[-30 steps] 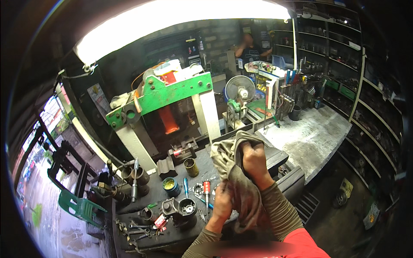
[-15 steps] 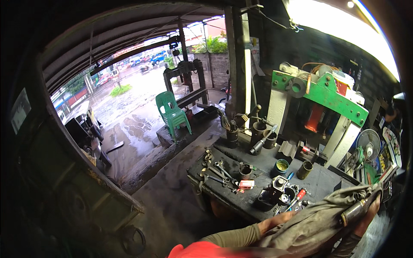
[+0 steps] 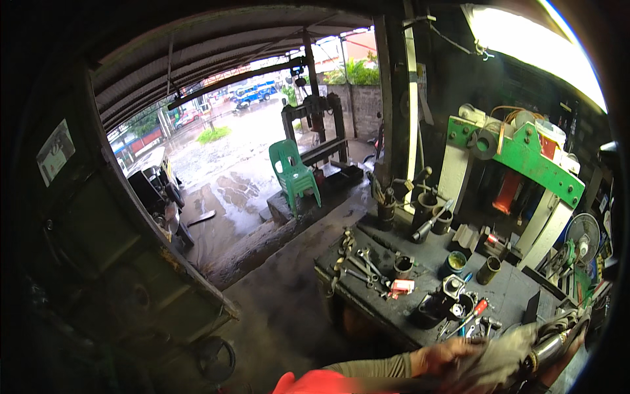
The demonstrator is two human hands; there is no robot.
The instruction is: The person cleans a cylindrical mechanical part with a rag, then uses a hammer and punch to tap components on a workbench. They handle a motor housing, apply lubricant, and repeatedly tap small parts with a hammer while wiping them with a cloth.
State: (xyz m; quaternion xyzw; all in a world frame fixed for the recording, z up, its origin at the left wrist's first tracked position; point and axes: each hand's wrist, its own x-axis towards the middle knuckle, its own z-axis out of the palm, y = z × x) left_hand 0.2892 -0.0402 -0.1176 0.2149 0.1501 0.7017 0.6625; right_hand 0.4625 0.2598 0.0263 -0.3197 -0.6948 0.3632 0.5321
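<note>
At the lower right, a grey-green cloth (image 3: 502, 358) is smeared by motion. My left hand (image 3: 446, 356) is closed on its near left part, the fingers partly blurred. My right hand (image 3: 577, 338) grips a shiny metal cylinder (image 3: 550, 350) with a brass-coloured end, and part of the cloth lies bunched against it. The cylinder's lower end is hidden by the cloth. Just beyond my hands, on the dark workbench (image 3: 387, 315), lie a red-handled screwdriver (image 3: 481, 306) and a black metal part (image 3: 430, 310) with a silver top.
Several wrenches (image 3: 367, 266), a red-and-white box (image 3: 402, 286), a blue-rimmed can (image 3: 455, 262) and a brown can (image 3: 489, 270) stand or lie on the bench. Behind rises a green-and-white press frame (image 3: 518, 151). A fan (image 3: 583, 238) stands at right, a green chair (image 3: 293, 172) by the opening.
The view has swung left, so the scene sits further right. The cloth, spread long before, is now more bunched and blurred; my left hand keeps hold of it. The cylinder stays in my right hand.
</note>
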